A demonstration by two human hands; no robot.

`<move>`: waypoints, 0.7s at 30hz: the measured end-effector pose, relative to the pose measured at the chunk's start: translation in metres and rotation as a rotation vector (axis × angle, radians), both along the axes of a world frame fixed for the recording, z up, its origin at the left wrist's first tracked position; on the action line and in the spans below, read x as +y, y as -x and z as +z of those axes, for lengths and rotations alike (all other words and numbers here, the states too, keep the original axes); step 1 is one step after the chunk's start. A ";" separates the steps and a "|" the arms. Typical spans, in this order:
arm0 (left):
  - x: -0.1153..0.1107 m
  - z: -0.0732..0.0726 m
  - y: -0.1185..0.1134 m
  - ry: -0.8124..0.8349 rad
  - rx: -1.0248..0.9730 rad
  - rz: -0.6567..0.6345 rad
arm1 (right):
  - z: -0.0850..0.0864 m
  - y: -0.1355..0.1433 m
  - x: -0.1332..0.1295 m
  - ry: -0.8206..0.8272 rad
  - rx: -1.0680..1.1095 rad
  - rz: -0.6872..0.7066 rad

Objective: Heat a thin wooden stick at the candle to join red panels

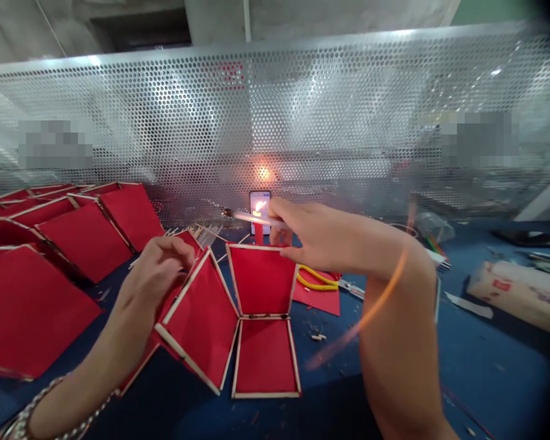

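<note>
- The left hand [158,269] rests on the upper edge of a tilted red panel [201,318], fingers curled shut around its stick-framed rim.
- The right hand [311,235] reaches forward and pinches a thin pale stick [252,218] between thumb and fingers; the stick points left, level with the small lit device [260,205] behind it.
- Three joined red panels lie in front of the hands on the blue table [486,366]: the tilted one at left, an upright-leaning one [262,280] in the middle, and a flat one [266,355] nearest the camera. Each is edged with pale sticks, and they meet at their corners.
- More red framed panels [87,235] are spread at left; at least five show, overlapping, so an exact count cannot be told.
- One pair of yellow-handled pliers [318,280] lies on a loose red sheet [318,299] just right of the middle panel, under the right wrist.
- One cardboard box [517,293] lies at the far right, well apart.
- A perforated metal screen [302,110] stands behind everything.
- A beaded bracelet [32,415] circles the left wrist.
</note>
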State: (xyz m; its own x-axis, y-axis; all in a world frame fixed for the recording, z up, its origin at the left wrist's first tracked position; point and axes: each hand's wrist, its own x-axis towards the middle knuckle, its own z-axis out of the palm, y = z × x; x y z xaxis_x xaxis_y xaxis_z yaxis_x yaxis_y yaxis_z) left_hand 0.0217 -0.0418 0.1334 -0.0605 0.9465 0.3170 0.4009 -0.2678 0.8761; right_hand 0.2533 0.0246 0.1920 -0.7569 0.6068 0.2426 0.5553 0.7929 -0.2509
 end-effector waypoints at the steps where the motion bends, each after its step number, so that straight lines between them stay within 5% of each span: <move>1: 0.005 0.005 0.002 -0.012 -0.005 -0.027 | 0.000 0.000 0.000 -0.004 -0.002 0.001; 5: 0.020 0.012 0.007 0.040 -0.007 -0.118 | -0.001 0.000 -0.001 -0.011 -0.015 -0.015; 9: 0.027 0.021 0.009 0.233 0.326 -0.216 | -0.001 -0.001 -0.002 0.014 -0.017 -0.019; 14: 0.032 0.037 0.008 0.209 0.695 -0.244 | -0.001 0.000 -0.002 0.010 -0.028 -0.038; 21: 0.034 0.036 0.004 0.267 0.679 -0.293 | -0.002 0.000 0.000 -0.054 -0.042 -0.049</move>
